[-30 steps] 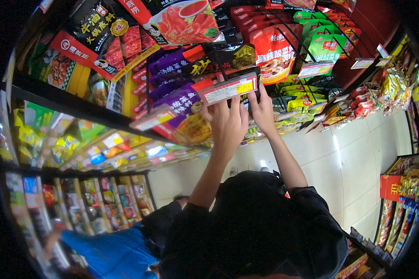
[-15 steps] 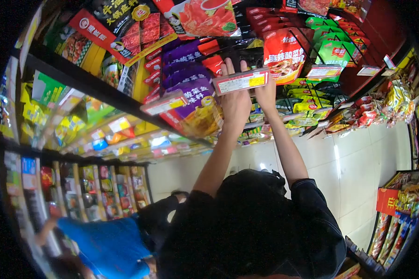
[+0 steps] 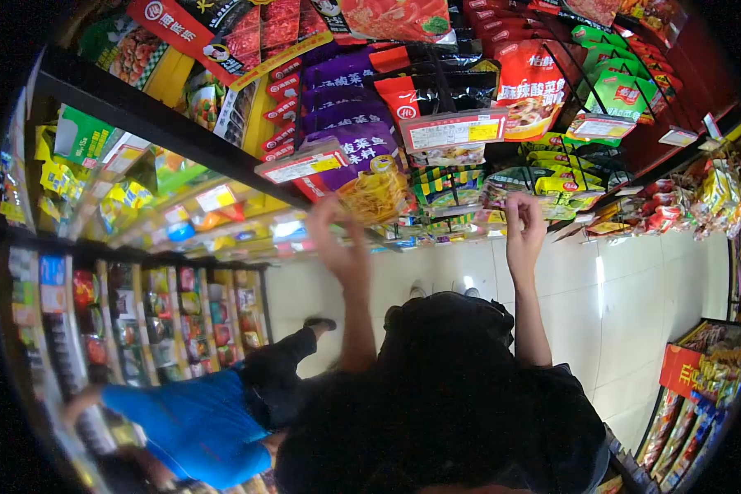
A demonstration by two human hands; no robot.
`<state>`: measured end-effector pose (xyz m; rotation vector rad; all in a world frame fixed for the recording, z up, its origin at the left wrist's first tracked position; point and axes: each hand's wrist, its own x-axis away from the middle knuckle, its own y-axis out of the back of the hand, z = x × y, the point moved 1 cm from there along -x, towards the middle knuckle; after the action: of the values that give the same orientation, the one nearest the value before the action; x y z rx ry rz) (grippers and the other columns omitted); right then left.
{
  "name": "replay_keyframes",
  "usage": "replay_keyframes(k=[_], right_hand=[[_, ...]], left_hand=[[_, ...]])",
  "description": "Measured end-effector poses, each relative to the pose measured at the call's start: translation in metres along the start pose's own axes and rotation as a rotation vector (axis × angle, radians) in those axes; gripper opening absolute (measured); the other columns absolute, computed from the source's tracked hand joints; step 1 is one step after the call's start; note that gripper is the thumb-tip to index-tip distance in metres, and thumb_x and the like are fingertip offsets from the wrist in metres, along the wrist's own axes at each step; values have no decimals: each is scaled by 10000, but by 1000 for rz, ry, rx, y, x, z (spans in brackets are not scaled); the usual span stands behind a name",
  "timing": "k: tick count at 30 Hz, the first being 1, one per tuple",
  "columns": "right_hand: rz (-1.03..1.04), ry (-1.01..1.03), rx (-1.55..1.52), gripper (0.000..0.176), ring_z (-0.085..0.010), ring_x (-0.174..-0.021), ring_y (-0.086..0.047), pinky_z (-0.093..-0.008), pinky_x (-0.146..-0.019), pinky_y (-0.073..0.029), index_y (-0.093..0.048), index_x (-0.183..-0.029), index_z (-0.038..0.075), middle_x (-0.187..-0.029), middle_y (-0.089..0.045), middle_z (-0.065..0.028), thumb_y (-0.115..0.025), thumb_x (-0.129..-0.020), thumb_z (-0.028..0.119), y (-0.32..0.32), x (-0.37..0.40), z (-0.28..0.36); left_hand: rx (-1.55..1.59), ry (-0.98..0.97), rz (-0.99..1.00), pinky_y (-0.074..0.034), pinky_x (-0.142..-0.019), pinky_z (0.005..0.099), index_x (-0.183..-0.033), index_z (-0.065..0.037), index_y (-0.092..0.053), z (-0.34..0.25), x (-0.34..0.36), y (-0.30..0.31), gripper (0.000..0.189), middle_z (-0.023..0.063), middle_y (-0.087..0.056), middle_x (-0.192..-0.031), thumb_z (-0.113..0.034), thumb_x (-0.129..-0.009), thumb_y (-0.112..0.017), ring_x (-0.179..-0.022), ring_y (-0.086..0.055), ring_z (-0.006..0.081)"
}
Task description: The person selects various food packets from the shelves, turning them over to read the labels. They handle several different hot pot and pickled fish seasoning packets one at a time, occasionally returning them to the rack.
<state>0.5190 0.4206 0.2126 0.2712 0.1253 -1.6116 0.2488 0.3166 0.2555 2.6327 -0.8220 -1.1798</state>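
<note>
My left hand (image 3: 338, 247) is blurred by motion below the purple seasoning packets (image 3: 358, 156); its fingers look loosely bent and apart, with nothing seen in them. Further right, my right hand (image 3: 524, 235) is raised in front of the yellow-green packets (image 3: 570, 193). Its fingers are loosely curled and I see nothing in them. Above and between the hands, a price tag holder (image 3: 454, 130) hangs on the front of a hook, before black-and-red packets (image 3: 403, 95). Neither hand touches it. Another tag holder (image 3: 303, 166) is in front of the purple packets.
Red packets (image 3: 528, 82) and green packets (image 3: 617, 95) hang further right. A person in a blue shirt (image 3: 193, 424) bends toward the lower-left shelves (image 3: 152, 329). Pale floor tiles (image 3: 617, 296) lie below the rack, and a snack display (image 3: 700, 370) stands at right.
Both hands have let go of the middle price tag holder and drawn back from the rack, the left one down and leftward, the right one down and slightly rightward.
</note>
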Motion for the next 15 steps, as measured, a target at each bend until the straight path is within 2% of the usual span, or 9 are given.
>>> replay_keyframes(k=[1,2,5,6,9,10,15], right_hand=[[-3,-35,-37,131,-138,-788,-655,-288,-728,-534,-645,-1056,2,-982,-679,-66,-619,-1018,125,0,5,-2],[-17,66,-25,99,-116,-736,-638,-260,-688,-521,-653,-1035,8,-961,-680,-52,-636,-1001,99,-2,9,-12],[56,29,-16,89,-111,-749,-641,-262,-694,-528,-654,-1029,2,-958,-682,-53,-641,-992,82,-6,24,-25],[76,-5,-35,72,-111,-757,-641,-260,-688,-527,-661,-1029,8,-973,-686,-58,-641,-982,58,-8,28,-25],[105,33,-4,71,-111,-760,-639,-254,-679,-521,-665,-1033,16,-990,-688,-66,-647,-974,51,-9,33,-18],[122,17,-2,74,-109,-762,-641,-250,-668,-518,-666,-1035,21,-997,-686,-68,-655,-969,50,-7,34,-15],[127,21,16,87,-76,-684,-607,-233,-603,-495,-650,-1055,9,-875,-672,-35,-633,-1006,79,1,39,-16]], left_hand=[[-59,31,-21,-499,-979,387,-1347,4,-549,10,-7,10,400,145,-564,-1244,-147,-988,-640,-1112,-586,254],[-117,61,-45,-507,-958,382,-1379,-2,-523,18,-11,16,437,143,-535,-1248,-166,-992,-639,-1093,-572,238],[-199,109,10,-505,-960,385,-1438,-21,-472,37,-4,24,496,152,-489,-1328,-177,-997,-637,-1143,-550,242],[-253,143,59,-502,-977,383,-1468,-33,-453,46,4,23,524,144,-497,-1317,-177,-999,-637,-1205,-524,246],[14,290,136,-455,-988,422,-1463,-32,-466,62,36,8,548,158,-502,-1385,-257,-999,-653,-1257,-508,288],[52,374,194,-437,-1029,423,-1483,-33,-446,62,46,4,586,163,-490,-1423,-292,-1002,-657,-1268,-506,282],[31,358,143,-367,-1119,419,-1540,-39,-357,60,47,5,693,176,-412,-1529,-312,-989,-676,-1350,-454,298]])
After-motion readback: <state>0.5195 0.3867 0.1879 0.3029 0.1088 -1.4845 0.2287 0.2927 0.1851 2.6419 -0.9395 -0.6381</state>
